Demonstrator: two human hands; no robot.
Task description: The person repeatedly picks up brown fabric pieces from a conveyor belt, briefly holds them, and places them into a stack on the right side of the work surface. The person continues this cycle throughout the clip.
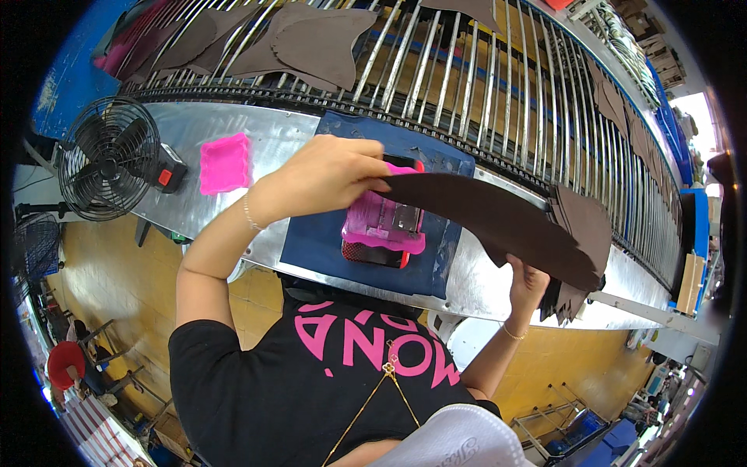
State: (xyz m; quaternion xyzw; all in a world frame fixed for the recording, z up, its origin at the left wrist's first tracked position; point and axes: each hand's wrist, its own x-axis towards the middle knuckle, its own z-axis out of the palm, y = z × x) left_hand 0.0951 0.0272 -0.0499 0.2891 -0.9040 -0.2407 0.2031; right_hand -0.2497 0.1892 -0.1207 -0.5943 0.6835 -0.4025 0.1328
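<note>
Nearest the lens, a black shirt with pink lettering (342, 366) and a white face mask (455, 444) at the lower edge. Just beyond, right hand (531, 282) raised at the near edge of the metal tabletop (264, 140), fingers closed on the lower right end of a long dark brown cut piece (498, 218). Left hand (331, 173) closed in a pinch on the other end of that same piece, held above a dark blue mat (327, 241). Brown piece stretched between both hands, off the surface, hiding part of a pink and red block-shaped fixture (383, 229) on the mat; perhaps a mould or press, too covered to tell. Stack of similar brown pieces (583, 226) at the right, partly behind the held piece. Pink scalloped tray (224, 163) left of the mat, well apart from both hands. Small black fan (109, 158) with a red switch at the tabletop's left end. Farther back, a conveyor of metal rods (467, 78) carrying more flat brown pieces (319, 43).
</note>
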